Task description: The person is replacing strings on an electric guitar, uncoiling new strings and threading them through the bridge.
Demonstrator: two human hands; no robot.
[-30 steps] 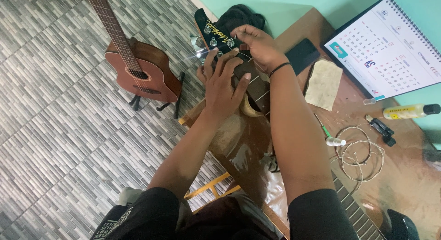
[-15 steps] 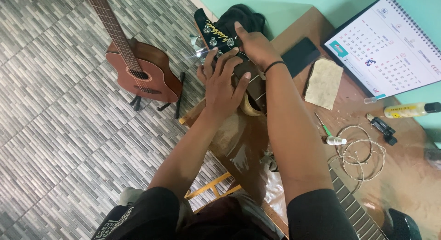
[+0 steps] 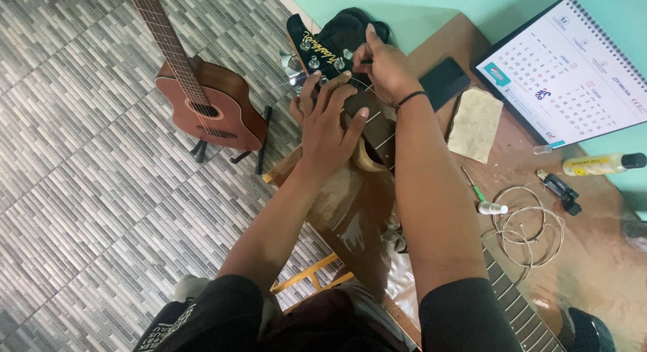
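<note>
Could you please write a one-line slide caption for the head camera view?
Left hand presses the guitar neck while right hand works a string at the black headstock.

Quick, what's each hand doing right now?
Left hand: open, pressed flat on the guitar neck.
Right hand: pinching a string at the headstock.

The headstock (image 3: 317, 50) is glossy black with shiny metal tuning pegs (image 3: 294, 69); the fretboard (image 3: 375, 126) is dark matt wood crossed by metal frets. The wooden bench (image 3: 431, 48) looks worn brown — glossy near its floor-side edge. Thin metal strings (image 3: 529, 224) lie coiled toward its wall edge, a rough cloth (image 3: 476, 125) farther along.
</note>
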